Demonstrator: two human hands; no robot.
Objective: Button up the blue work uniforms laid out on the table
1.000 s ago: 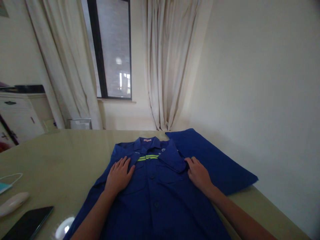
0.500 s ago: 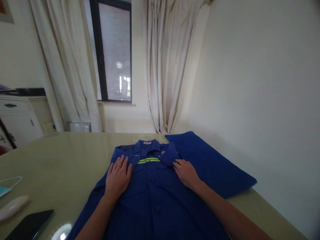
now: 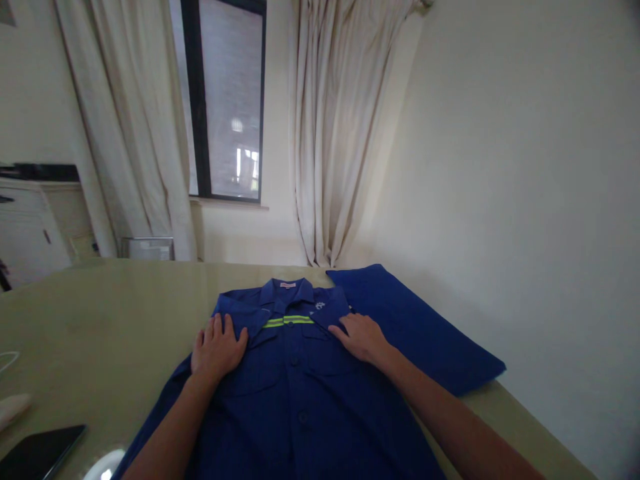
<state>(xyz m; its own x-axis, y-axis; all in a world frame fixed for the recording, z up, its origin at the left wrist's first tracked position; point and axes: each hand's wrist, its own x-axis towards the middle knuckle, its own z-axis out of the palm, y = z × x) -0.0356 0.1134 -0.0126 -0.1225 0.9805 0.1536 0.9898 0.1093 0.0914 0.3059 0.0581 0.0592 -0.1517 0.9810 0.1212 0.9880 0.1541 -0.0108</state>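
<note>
A dark blue button-front work shirt (image 3: 295, 380) lies face up, its collar at the far end and a yellow-green stripe across the chest. Fabric flaps, seemingly its sleeves, are folded inward over both sides of the chest. My left hand (image 3: 219, 347) rests flat with fingers apart on the flap at the left edge. On the opposite edge lies my right hand (image 3: 364, 337), fingers stretched out and thumb spread onto the cloth. Neither hand grips anything. The shirt's bottom end is out of view.
A folded blue cloth (image 3: 415, 327) lies to the right, beside the wall. On the left of the table (image 3: 125, 313) are a black phone (image 3: 43, 453), a pale rounded object (image 3: 13, 408) and a white shiny item (image 3: 105, 465). Curtains and a window stand behind.
The view has shifted, so most things sit further left. My left hand has slid slightly outward on the shirt. The right hand's thumb is now spread further over the fabric.
</note>
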